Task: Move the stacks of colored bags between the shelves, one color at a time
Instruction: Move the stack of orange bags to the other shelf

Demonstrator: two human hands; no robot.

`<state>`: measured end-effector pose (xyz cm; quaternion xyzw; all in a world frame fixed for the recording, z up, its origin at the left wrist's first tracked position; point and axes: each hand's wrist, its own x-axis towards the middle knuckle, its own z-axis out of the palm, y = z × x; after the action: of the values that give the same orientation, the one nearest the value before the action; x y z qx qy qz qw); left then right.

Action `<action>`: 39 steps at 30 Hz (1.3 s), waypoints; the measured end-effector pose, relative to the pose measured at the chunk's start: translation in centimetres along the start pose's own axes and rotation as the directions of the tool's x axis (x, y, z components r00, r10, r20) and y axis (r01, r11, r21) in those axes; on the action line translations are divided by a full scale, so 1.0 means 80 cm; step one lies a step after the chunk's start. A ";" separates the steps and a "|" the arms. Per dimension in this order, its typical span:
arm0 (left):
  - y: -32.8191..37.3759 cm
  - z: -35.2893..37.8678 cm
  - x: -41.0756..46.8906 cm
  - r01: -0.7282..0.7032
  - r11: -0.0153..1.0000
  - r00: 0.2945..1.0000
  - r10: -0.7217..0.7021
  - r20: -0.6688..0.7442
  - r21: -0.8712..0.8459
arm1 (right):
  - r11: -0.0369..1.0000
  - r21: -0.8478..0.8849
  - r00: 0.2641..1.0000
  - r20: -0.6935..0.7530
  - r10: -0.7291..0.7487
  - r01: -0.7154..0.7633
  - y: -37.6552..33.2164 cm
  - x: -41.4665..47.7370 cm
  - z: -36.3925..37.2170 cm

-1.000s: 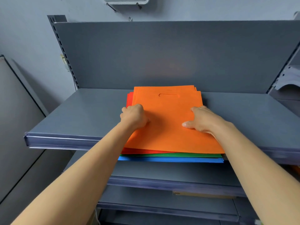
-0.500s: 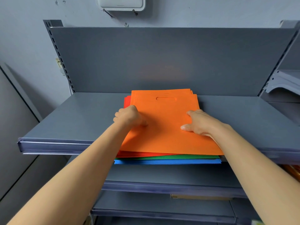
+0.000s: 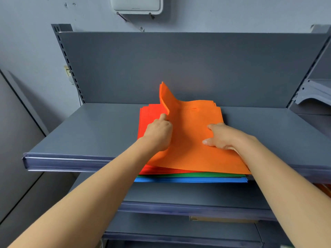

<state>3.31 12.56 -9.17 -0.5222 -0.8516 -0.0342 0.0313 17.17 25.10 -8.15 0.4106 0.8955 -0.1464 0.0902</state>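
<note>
A pile of flat bags lies on the top grey shelf [image 3: 86, 133]: orange bags [image 3: 193, 140] on top, then red bags [image 3: 148, 115], green bags [image 3: 193, 174] and blue bags [image 3: 189, 179], whose front edges overhang the shelf lip. My left hand [image 3: 159, 133] grips the left edge of the orange bags with fingers tucked under, and their far left corner curls upward. My right hand [image 3: 222, 136] holds the right side of the orange bags, thumb on top.
A lower shelf [image 3: 179, 197] juts out below, with more shelves under it. The grey back panel [image 3: 179, 68] rises behind the pile. A white box [image 3: 138, 5] hangs on the wall above. A grey board [image 3: 16, 140] leans at the left.
The left side of the orange bags has lifted and its far corner now curls up, uncovering more of the red bags. My left hand slid under that edge; my right hand stayed in place.
</note>
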 end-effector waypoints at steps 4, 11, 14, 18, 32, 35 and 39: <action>0.009 -0.002 -0.004 -0.070 0.992 0.997 0.067 0.035 0.102 | 1.000 -0.009 1.000 -0.003 0.004 -0.004 -0.003 0.000 -0.001; 0.023 -0.013 -0.013 -0.078 0.980 0.989 0.054 0.136 0.181 | 1.000 0.006 1.000 -0.012 0.007 -0.007 -0.003 -0.002 0.001; 0.023 -0.011 -0.014 -0.076 0.980 0.989 0.051 0.138 0.183 | 1.000 0.014 1.000 -0.014 0.006 -0.006 -0.003 -0.003 0.002; 0.017 -0.005 -0.014 -0.049 0.983 0.995 0.032 0.099 0.176 | 1.000 0.024 1.000 -0.021 0.006 -0.006 -0.003 -0.003 0.003; 0.010 -0.018 -0.021 0.007 0.997 0.998 -0.012 0.068 0.080 | 0.998 0.064 0.999 -0.041 0.002 0.000 -0.002 -0.006 0.006; 0.010 -0.019 -0.021 0.019 0.998 0.998 -0.023 0.066 0.059 | 0.998 0.065 0.999 -0.046 0.003 0.000 -0.002 -0.006 0.006; 0.007 -0.017 -0.018 0.052 0.998 0.996 -0.054 0.064 0.034 | 0.998 0.068 0.999 -0.041 0.006 -0.003 -0.002 -0.006 0.006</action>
<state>4.52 11.43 -7.96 -0.4997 -0.8661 -0.0041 0.0111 17.38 24.46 -8.42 0.4185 0.8907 -0.1678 0.0581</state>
